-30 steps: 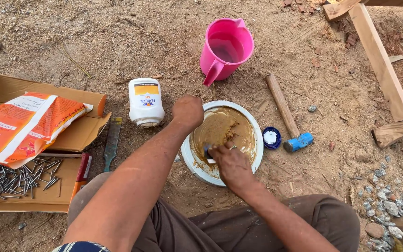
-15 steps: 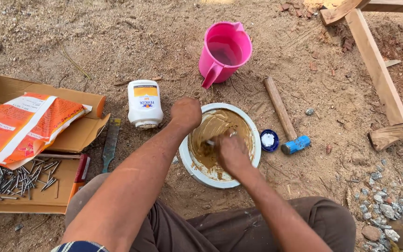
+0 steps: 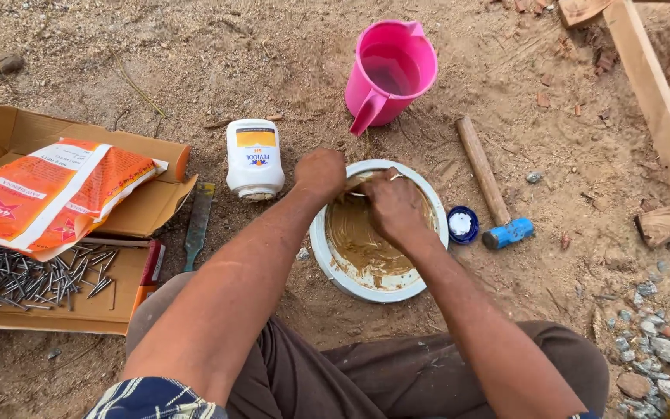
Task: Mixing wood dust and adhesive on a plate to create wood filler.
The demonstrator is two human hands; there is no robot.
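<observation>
Both hands in bowl (image 3: 335, 268): left hand (image 3: 321, 174) grips far rim, right hand (image 3: 394, 206) closed, working brown paste (image 3: 362, 244). Mixing step; next needs steadier rim hold.

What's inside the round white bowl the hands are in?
The round white bowl holds a smooth brown paste spread over its bottom. The left hand and right hand cover the far part, so whatever lies beneath them is hidden.
</observation>
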